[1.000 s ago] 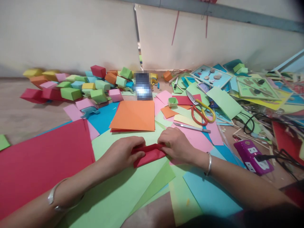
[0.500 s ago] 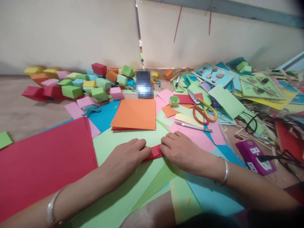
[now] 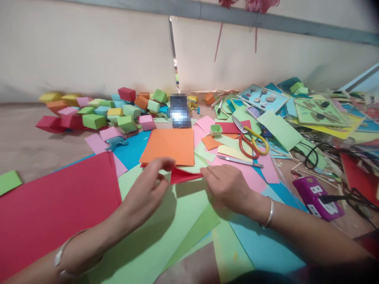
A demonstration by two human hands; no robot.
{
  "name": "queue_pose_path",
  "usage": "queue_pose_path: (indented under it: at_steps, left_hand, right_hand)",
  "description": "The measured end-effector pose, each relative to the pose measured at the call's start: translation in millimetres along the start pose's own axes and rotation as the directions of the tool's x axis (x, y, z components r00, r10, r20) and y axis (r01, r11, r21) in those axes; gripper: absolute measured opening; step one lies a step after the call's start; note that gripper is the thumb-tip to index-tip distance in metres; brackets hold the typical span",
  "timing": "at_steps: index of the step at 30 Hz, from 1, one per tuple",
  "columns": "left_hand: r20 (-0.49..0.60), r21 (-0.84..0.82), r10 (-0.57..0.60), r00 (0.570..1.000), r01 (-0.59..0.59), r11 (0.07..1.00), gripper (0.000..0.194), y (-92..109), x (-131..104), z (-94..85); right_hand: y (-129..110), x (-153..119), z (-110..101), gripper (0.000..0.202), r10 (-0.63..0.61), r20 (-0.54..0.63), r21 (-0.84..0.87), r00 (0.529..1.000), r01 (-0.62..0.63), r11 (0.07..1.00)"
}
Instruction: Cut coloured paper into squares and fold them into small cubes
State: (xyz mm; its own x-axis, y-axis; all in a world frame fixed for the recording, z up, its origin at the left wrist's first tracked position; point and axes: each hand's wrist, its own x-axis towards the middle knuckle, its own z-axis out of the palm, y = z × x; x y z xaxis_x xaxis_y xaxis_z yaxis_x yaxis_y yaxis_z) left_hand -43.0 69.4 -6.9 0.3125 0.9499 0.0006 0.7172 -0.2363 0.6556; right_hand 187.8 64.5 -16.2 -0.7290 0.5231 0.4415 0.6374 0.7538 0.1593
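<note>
A folded strip of red paper (image 3: 184, 176) is raised a little above a large light green sheet (image 3: 166, 232), casting a shadow on it. Its left end flares out while the right end narrows into my closed right hand (image 3: 227, 185). My left hand (image 3: 154, 181) has its curled fingertips at the flared end's upper corner; the exact grip there is partly hidden. Just beyond my hands lies a stack of orange square paper (image 3: 170, 146) with red beneath. Scissors (image 3: 251, 142) with red and yellow handles and a slim metal cutter (image 3: 241, 161) lie past my right hand.
Several coloured paper boxes (image 3: 94, 121) are piled at the back left. A big red sheet (image 3: 59, 205) covers the left side. To the right are a purple power strip (image 3: 316, 197) with black cords, framed stone pictures (image 3: 265, 98) and loose sticks. A pale wall (image 3: 89, 47) stands behind.
The red strip has come up off the green sheet, and its left end has spread. My left hand has shifted left and up; the right still grips its end. The view has tilted up slightly.
</note>
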Motion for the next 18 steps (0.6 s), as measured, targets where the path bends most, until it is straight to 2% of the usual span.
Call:
queue_pose_path:
  at_steps: [1,2,3,5,7,8,9,11,13,16,18]
  left_hand:
    - [-0.102,-0.202,-0.096,0.990,0.074,0.977,0.030,1,2,-1.7]
    - [-0.162,-0.403,-0.194,0.967,0.114,0.908,0.036,4,3,-2.1]
    - [-0.169,-0.576,-0.269,0.948,0.127,0.808,0.041,7,3,-0.8]
    - [-0.057,-0.794,-0.309,0.949,0.144,0.590,0.045,16,-1,7.4]
    - [0.187,-0.841,-0.226,0.956,0.274,0.466,0.047,25,-9,20.2]
    - [0.245,-0.847,-0.170,0.954,0.296,0.440,0.053,28,-14,26.7]
    - [0.292,-0.842,-0.121,0.949,0.315,0.437,0.060,31,-17,32.2]
    - [0.247,-0.812,-0.148,0.958,0.288,0.508,0.060,33,-23,38.7]
    - [0.181,-0.765,-0.177,0.967,0.251,0.593,0.052,31,-23,38.6]
    - [0.121,-0.734,-0.159,0.980,0.196,0.650,0.044,25,-17,31.8]
    - [0.076,-0.728,-0.134,0.988,0.146,0.670,0.037,23,-13,26.7]
  right_hand:
    - [5,1,-1,0.023,0.068,-0.055,0.004,0.996,-0.068,0.998]
    - [9,1,-3,0.024,0.132,-0.114,0.008,0.985,-0.132,0.991]
    - [11,2,-6,0.024,0.182,-0.175,0.009,0.968,-0.183,0.983]
    - [9,4,-10,0.025,0.215,-0.278,-0.015,0.936,-0.228,0.974]
    - [-2,4,-13,0.026,0.158,-0.319,-0.067,0.935,-0.188,0.980]
    - [-10,4,-13,0.025,0.112,-0.315,-0.085,0.942,-0.145,0.986]
    - [-18,4,-13,0.024,0.059,-0.306,-0.093,0.950,-0.091,0.991]
    - [-33,3,-10,0.024,-0.010,-0.273,-0.070,0.962,-0.010,0.998]
    - [-40,3,-8,0.025,-0.027,-0.246,-0.011,0.969,0.025,1.000]
    - [-34,4,-8,0.019,-0.001,-0.224,0.117,0.975,0.028,0.993]
    - [-24,6,-14,0.017,0.042,-0.249,0.200,0.968,0.009,0.980]
